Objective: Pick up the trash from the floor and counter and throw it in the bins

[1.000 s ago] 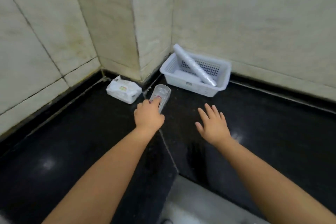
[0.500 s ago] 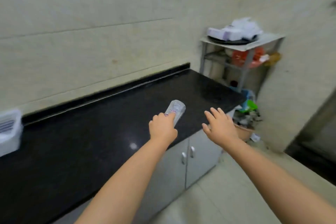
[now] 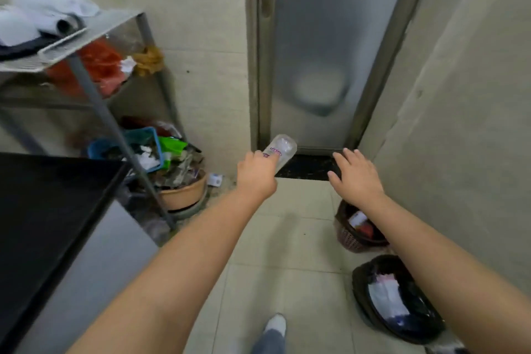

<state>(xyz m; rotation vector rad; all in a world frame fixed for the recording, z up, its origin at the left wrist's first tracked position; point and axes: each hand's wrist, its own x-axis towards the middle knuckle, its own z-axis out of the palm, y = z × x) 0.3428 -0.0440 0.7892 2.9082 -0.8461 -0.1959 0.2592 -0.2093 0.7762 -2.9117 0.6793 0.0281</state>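
Note:
My left hand (image 3: 256, 174) is closed around a clear plastic bottle (image 3: 283, 149) with a purple-printed label, held out in front of me above the tiled floor. My right hand (image 3: 355, 177) hovers beside it with fingers spread and nothing in it. On the floor at the right stand two bins: a brown woven basket (image 3: 349, 240) holding some trash, partly hidden by my right forearm, and a black bin (image 3: 363, 294) lined with a bag and holding paper scraps. A small white scrap (image 3: 215, 179) lies on the floor by the wall.
The black counter (image 3: 43, 204) with grey cabinets is at the left. A metal shelf rack (image 3: 94, 86) beside it holds bags and cloths, with a tan basin (image 3: 184, 195) of clutter beneath. A frosted glass door (image 3: 324, 52) is straight ahead, a wall to the right.
I have turned right, from the counter corner toward the door and bins. My left hand has kept hold of the bottle throughout; my right hand has stayed open.

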